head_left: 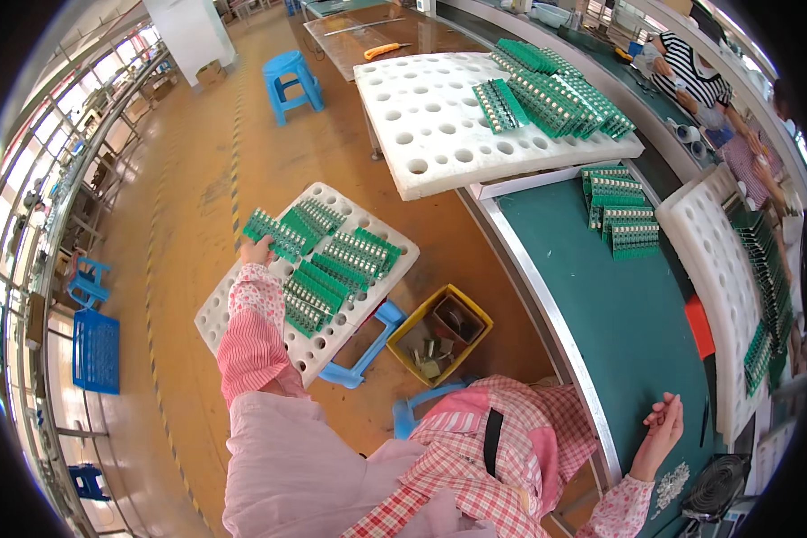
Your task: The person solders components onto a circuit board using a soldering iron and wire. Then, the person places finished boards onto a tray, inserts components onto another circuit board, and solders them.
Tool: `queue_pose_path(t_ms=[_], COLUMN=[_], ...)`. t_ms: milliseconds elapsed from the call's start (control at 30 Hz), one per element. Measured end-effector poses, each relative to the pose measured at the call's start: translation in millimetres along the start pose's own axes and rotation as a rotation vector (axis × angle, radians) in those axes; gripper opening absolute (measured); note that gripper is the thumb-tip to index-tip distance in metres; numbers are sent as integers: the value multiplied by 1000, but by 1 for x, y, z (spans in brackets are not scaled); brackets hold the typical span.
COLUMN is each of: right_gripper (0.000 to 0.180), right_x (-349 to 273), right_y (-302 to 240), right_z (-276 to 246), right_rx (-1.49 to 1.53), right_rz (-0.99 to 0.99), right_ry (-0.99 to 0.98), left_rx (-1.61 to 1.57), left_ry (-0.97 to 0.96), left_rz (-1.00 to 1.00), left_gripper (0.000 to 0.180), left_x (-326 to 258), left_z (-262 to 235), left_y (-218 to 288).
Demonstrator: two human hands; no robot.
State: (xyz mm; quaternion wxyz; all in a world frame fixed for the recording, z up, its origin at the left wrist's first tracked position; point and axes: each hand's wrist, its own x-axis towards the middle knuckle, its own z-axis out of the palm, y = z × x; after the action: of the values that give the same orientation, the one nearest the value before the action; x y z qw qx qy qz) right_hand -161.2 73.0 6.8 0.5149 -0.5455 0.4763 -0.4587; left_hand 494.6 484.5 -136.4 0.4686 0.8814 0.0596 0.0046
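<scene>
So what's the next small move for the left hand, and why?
Probably close the left hand on the board stack it touches at the far corner of the foam tray and lift it out. Other stacks already lie on the green belt, where the right hand rests empty.

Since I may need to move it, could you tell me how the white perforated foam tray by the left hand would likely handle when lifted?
The foam tray probably feels light and fairly stiff, being thick white foam. Green circuit boards lie loose on it, so tilting could slide them off. It overhangs a blue stool, so pushing one edge might tip it.
</scene>
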Motion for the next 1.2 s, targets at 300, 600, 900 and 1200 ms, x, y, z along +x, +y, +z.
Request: queue_pose_path(t_ms=[300, 600, 900, 1200], right_gripper=[29, 29, 29, 29], right_x=[1, -3, 6, -1], right_y=[0, 1, -6, -8], right_z=[14, 12, 28, -22], right_rx=[-249, -214, -191, 38], right_rz=[-23, -36, 34, 46], right_ry=[96, 87, 16, 42], left_rx=[-96, 331, -453, -668], left_ry=[-139, 319, 99, -916], left_rz=[-459, -90, 695, 1627], left_gripper=[23, 30, 36, 15], left_x=[22, 18, -215, -497], left_z=[43, 50, 74, 190], left_y=[8, -35, 135, 352])
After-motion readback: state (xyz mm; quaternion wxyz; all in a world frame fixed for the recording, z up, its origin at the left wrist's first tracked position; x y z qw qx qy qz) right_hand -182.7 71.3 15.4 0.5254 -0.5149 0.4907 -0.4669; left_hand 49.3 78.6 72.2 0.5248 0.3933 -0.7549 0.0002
